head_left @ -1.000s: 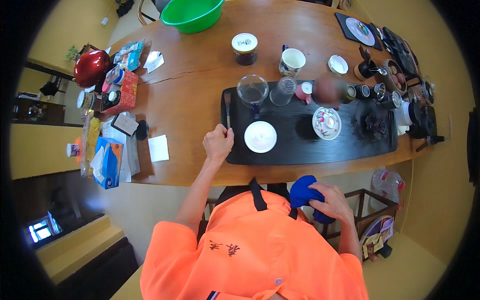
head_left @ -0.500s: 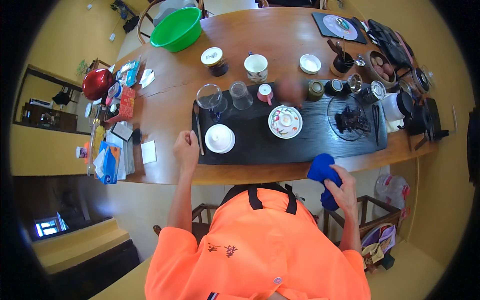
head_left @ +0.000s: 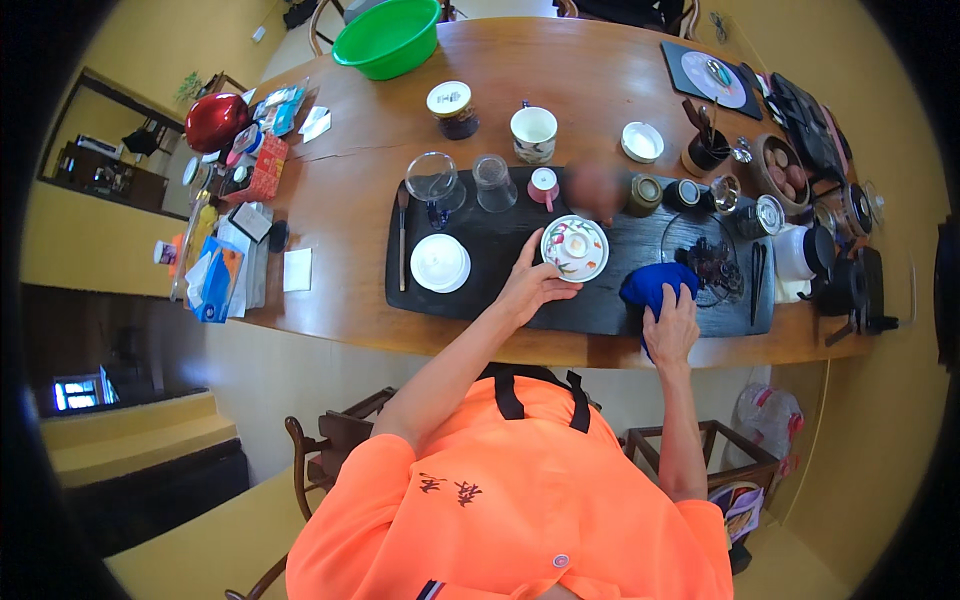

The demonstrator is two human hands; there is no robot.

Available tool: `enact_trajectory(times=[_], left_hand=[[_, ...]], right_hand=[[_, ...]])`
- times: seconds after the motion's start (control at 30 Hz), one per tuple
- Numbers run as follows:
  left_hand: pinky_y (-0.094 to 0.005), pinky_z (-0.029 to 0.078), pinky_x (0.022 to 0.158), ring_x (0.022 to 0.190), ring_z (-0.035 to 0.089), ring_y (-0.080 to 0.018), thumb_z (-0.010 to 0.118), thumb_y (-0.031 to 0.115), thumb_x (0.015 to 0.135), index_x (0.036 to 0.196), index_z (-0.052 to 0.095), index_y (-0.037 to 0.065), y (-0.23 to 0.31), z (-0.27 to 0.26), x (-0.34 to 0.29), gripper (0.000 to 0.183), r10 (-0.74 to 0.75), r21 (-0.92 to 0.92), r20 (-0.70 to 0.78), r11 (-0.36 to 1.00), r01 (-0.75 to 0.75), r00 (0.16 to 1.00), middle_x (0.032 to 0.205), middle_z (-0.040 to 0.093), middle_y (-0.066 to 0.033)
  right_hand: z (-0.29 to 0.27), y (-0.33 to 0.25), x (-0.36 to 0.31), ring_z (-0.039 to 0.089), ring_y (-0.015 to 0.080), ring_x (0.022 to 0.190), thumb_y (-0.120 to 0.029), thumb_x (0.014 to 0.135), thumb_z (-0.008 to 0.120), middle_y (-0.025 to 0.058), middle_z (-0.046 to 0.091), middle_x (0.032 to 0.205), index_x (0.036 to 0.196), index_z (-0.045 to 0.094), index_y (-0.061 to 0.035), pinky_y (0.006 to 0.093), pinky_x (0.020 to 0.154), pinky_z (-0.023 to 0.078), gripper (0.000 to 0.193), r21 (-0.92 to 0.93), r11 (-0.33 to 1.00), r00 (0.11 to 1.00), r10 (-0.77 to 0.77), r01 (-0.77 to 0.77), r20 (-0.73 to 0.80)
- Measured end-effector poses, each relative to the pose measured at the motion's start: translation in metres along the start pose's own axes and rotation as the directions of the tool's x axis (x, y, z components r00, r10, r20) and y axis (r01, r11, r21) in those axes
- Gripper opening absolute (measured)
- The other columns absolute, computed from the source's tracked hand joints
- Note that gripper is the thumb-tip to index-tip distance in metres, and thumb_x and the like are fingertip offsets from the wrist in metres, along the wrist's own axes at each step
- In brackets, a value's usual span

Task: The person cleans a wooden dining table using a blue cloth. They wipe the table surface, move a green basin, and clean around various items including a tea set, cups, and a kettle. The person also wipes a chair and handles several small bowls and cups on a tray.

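My left hand (head_left: 532, 284) has its thumb and fingers around the near left side of a white floral lidded bowl, a gaiwan (head_left: 575, 248), standing on a dark tea tray (head_left: 490, 285). My right hand (head_left: 672, 325) is closed on a bunched blue cloth (head_left: 650, 288) at the tray's near edge, right of the gaiwan. A white lidded cup (head_left: 440, 263) sits on the tray left of my left hand. Behind the gaiwan are a small pink cup (head_left: 543, 185) and a brown object (head_left: 595, 190), which is blurred.
A glass pitcher (head_left: 434, 180) and an upturned glass (head_left: 494, 184) stand at the tray's back left. Jars and a round rack with a dark figurine (head_left: 712, 266) fill its right side. Beyond are a mug (head_left: 534, 133), a lidded jar (head_left: 452, 110) and a green basin (head_left: 388, 40).
My left hand has moved right from the tray's left edge and taken hold of the gaiwan. My right hand has carried the blue cloth forward onto the tray. The view has shifted slightly.
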State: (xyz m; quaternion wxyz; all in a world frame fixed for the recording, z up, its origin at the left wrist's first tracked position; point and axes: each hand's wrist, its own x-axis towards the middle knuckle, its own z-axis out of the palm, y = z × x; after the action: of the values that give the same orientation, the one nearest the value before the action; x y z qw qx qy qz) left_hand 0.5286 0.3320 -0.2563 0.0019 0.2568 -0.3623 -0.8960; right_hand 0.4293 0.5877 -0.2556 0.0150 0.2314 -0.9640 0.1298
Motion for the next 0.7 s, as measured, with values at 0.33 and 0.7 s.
enact_trajectory(times=[0.33, 0.7], left_hand=[[-0.0450, 0.060, 0.081, 0.099, 0.069, -0.0388, 0.047, -0.009, 0.080, 0.149, 0.027, 0.008, 0.003, -0.011, -0.023, 0.074, 0.026, -0.061, -0.051, 0.998, -0.029, 0.998, 0.125, 0.058, -0.0228], [-0.0481, 0.060, 0.083, 0.104, 0.066, -0.0422, 0.046, -0.010, 0.077, 0.144, 0.033, 0.007, 0.010, -0.026, -0.051, 0.070, 0.043, -0.063, -0.184, 0.996, -0.056, 0.982, 0.128, 0.056, -0.0235]], right_hand=[[0.003, 0.011, 0.011, 0.054, 0.0386, 0.114, -0.018, 0.077, 0.075, 0.0188, 0.052, 0.133, 0.125, 0.058, -0.0079, 0.0465, 0.087, 0.053, 0.052, -0.009, 0.996, 0.992, -0.089, 0.089, -0.094], [0.000, 0.002, 0.047, 0.053, 0.0375, 0.117, -0.020, 0.082, 0.074, 0.0160, 0.051, 0.138, 0.128, 0.058, -0.0097, 0.0460, 0.091, 0.052, 0.050, -0.025, 0.998, 0.998, -0.063, 0.063, -0.022]])
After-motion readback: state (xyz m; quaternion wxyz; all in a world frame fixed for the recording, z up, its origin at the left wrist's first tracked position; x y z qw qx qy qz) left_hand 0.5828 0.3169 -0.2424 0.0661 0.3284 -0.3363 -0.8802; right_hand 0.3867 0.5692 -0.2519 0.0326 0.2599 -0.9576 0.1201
